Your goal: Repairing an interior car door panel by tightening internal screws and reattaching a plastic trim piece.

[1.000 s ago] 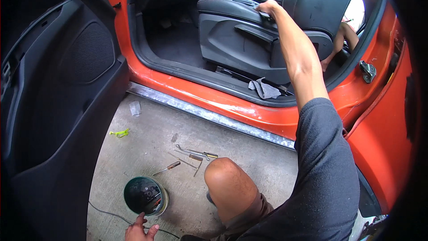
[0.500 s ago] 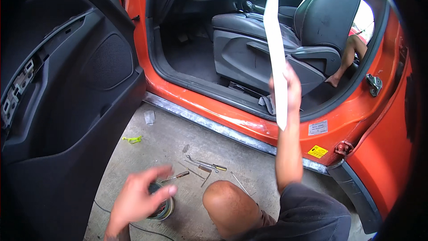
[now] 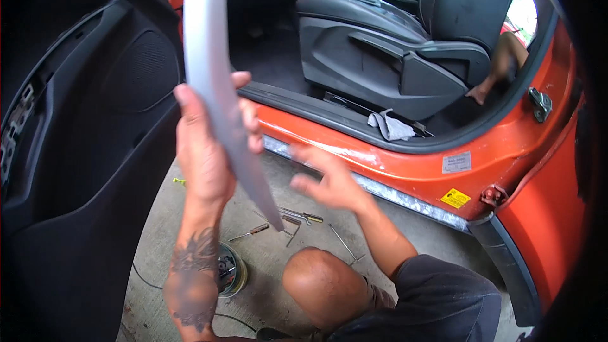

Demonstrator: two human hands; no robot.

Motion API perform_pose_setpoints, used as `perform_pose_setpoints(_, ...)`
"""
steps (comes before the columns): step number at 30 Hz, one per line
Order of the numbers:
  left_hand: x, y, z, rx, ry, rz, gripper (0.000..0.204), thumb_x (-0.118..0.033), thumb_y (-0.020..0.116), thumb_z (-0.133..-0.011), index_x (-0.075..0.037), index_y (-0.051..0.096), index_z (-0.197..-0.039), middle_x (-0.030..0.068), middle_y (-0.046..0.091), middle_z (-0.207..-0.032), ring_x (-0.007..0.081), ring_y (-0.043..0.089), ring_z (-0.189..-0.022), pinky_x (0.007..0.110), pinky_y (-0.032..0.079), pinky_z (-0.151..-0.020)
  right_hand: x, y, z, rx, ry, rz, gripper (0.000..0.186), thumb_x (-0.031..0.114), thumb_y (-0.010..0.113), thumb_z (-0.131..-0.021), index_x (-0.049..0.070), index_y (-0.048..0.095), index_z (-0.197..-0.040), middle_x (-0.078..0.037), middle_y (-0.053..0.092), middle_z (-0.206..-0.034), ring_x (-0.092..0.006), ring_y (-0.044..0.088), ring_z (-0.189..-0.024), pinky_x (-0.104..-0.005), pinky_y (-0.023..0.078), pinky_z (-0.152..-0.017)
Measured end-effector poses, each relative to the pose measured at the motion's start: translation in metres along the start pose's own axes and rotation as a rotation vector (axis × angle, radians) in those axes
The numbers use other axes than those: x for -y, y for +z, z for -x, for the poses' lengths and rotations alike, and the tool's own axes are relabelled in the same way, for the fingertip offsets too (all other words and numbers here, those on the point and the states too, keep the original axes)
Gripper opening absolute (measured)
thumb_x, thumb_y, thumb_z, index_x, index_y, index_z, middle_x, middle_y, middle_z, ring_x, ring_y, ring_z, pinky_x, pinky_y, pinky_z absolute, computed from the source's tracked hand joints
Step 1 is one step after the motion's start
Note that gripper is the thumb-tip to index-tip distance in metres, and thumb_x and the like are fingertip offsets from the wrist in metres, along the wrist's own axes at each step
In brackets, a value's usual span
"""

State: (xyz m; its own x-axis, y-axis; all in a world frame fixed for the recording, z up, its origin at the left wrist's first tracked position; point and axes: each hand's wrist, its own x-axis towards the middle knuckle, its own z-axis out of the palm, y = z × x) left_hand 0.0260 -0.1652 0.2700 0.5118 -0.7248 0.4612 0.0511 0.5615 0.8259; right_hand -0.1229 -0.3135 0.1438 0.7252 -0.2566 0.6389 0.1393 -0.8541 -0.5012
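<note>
A long, curved silver-grey trim strip [image 3: 208, 44] stands almost upright in front of me, its pointed lower end reaching down over the floor. My left hand [image 3: 206, 152] is closed around it, thumb on one edge and fingertips on the other. My right hand [image 3: 332, 180] is to the right of the strip, touching nothing, with its fingers apart and slightly blurred. Beyond that hand runs the scuffed sill [image 3: 405, 199] of an orange car.
A black door panel [image 3: 95, 228] fills the left side. Screwdrivers [image 3: 256, 230] and other hand tools lie on the concrete beside a bucket [image 3: 234, 272]. A grey cloth [image 3: 391, 126] lies by the car seat [image 3: 373, 57]. Another person's leg [image 3: 506, 63] shows behind the seat.
The strip has passed from my right hand to my left and moved leftward. My left hand has risen to hold it; my right hand has let go and come down.
</note>
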Motion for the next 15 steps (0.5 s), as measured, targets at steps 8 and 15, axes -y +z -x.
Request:
perform_pose_setpoints(8, 0.004, -0.056, 0.027, -0.067, -0.124, 0.076, 0.077, -0.070, 0.025, -0.096, -0.001, 0.055, -0.112, 0.0039, 0.051, -0.084, 0.0134, 0.055, -0.062, 0.027, 0.050, -0.046, -0.083, -0.138, 0.024, -0.350, 0.867, 0.840, 0.070, 0.045, 0.070, -0.084, 0.001, 0.053, -0.136, -0.023, 0.056, -0.132, -0.0378, 0.052, -0.124, -0.0504, 0.041, -0.101)
perform_pose_setpoints(15, 0.016, -0.069, 0.037, -0.065, -0.217, 0.131, 0.078, -0.071, 0.026, -0.096, -0.001, 0.056, -0.111, 0.0044, 0.052, -0.082, 0.0143, 0.055, -0.062, 0.030, 0.051, -0.047, -0.076, -0.142, 0.022, -0.067, 1.015, 0.764, 0.050, 0.031, 0.072, -0.083, -0.002, 0.066, -0.120, -0.024, 0.065, -0.120, -0.0396, 0.061, -0.112, -0.0471, 0.046, -0.098)
